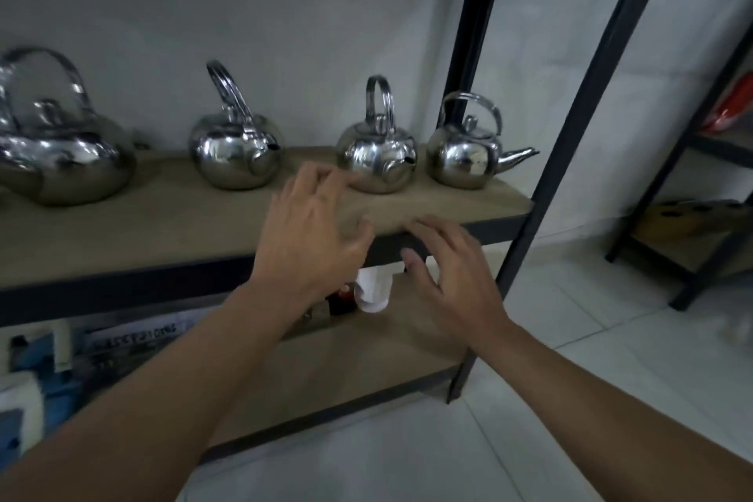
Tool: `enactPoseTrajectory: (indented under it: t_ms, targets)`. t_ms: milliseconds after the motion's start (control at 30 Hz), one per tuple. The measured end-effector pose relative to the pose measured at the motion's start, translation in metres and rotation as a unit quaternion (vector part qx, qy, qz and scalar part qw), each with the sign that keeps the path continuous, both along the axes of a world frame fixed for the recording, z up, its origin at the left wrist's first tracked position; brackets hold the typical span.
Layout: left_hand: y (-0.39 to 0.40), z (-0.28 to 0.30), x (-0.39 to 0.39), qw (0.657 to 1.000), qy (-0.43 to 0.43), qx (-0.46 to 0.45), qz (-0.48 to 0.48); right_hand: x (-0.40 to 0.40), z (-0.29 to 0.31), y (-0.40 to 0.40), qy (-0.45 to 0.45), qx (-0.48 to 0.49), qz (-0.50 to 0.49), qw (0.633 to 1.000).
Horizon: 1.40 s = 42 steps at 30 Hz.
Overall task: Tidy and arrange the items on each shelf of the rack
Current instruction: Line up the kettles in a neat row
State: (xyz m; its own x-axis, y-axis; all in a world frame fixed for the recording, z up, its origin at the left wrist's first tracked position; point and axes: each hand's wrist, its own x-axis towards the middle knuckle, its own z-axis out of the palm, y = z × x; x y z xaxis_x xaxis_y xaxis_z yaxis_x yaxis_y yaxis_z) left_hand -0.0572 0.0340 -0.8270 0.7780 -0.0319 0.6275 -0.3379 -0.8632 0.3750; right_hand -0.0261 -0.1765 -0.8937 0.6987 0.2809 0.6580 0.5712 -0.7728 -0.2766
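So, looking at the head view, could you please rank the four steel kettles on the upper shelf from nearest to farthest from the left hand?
From the left hand:
1. Third kettle, just beyond the fingertips.
2. Second kettle, to its left.
3. Rightmost kettle, at the shelf's right end.
4. Large kettle, far left.

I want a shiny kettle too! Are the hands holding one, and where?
No. The left hand and right hand are both open and hold nothing. They hover in front of the shelf, near the third kettle, not touching it.

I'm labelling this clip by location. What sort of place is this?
Probably a storeroom or shop stockroom: a black metal rack with board shelves, four steel kettles in a row, and a second rack on a tiled floor.
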Motion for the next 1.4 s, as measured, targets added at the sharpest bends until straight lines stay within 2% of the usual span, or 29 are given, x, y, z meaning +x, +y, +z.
enactPoseTrajectory:
  t_ms: [100,167,233,433,600,700,800,900,1033,1200,1300,1333,1400]
  targets:
    - [0.001,-0.007,0.009,0.993,0.119,0.014,0.023,0.002,0.002,-0.004,0.011,-0.022,0.003,1.000]
    - [-0.002,-0.018,0.006,0.984,0.155,0.075,0.041,0.001,0.004,-0.006,0.015,-0.029,0.001,0.999]
    - [-0.007,-0.022,0.003,0.977,0.162,0.122,0.061,0.001,0.007,-0.007,0.011,-0.034,0.002,0.999]
    - [-0.019,-0.017,-0.005,0.977,0.173,0.087,0.092,0.011,0.015,-0.017,-0.005,-0.066,0.030,0.997]
    - [-0.020,-0.020,0.000,0.976,0.174,0.073,0.109,0.043,0.036,-0.031,0.003,0.051,0.086,0.995]
    - [-0.026,-0.018,0.005,0.977,0.158,0.064,0.131,0.070,0.044,-0.043,-0.089,0.094,0.013,0.992]
    - [-0.039,-0.005,0.013,0.968,0.173,0.055,0.176,0.089,0.062,-0.050,-0.112,0.105,-0.084,0.984]
    - [-0.053,0.014,0.024,0.955,0.199,0.044,0.217,0.106,0.080,-0.056,-0.075,0.073,-0.137,0.985]
    - [-0.069,0.036,0.034,0.936,0.247,0.040,0.248,0.130,0.088,-0.062,0.036,0.038,-0.170,0.984]
    - [-0.072,0.050,0.066,0.934,0.263,0.003,0.240,0.140,0.096,-0.064,-0.002,-0.002,-0.170,0.985]
    - [-0.065,0.036,0.090,0.940,0.248,-0.083,0.218,0.142,0.099,-0.060,-0.011,-0.022,-0.162,0.987]
    - [-0.064,0.030,0.095,0.942,0.240,-0.125,0.199,0.143,0.099,-0.059,-0.009,-0.016,-0.148,0.989]
    - [-0.062,0.020,0.102,0.948,0.207,-0.193,0.147,0.145,0.096,-0.058,0.017,0.059,-0.096,0.994]
